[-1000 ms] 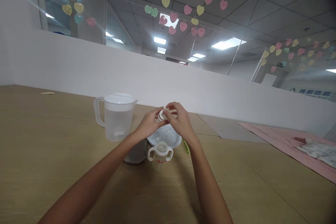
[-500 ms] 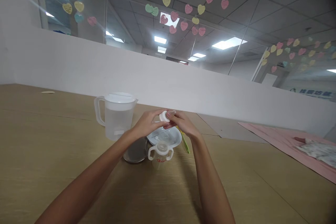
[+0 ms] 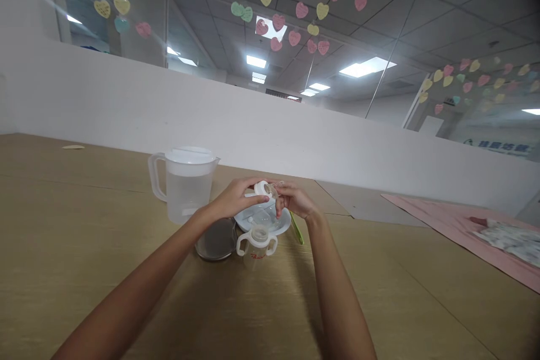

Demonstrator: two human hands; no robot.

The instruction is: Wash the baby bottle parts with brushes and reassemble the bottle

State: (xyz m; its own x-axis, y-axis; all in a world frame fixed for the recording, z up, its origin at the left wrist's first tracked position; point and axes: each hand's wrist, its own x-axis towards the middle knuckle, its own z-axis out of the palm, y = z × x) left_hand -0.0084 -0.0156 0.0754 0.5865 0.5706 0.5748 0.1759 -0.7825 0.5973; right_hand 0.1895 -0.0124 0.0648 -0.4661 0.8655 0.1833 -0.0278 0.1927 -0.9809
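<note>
My left hand is closed around a white bottle collar ring, thumb below and fingers behind. A clear bottle nipple shows at the ring's right side, tilted. My right hand is at the nipple with bent fingers, apparently gripping its clear tip; the exact contact is small and partly hidden. Both hands are above a pale blue bowl with clear and white pieces in it. In front of the bowl stands a clear baby bottle, upright and uncapped, with two white handles and red lettering.
A lidded clear pitcher holding water stands left of the bowl. A dark round tray or plate lies beside the bottle. Something green and long lies right of the bowl. A pink cloth covers the table's right side.
My right hand has shifted slightly down and right, its fingers loosening from the collar ring. The ring has turned, so its opening and the clear nipple show more. The view has shifted slightly.
</note>
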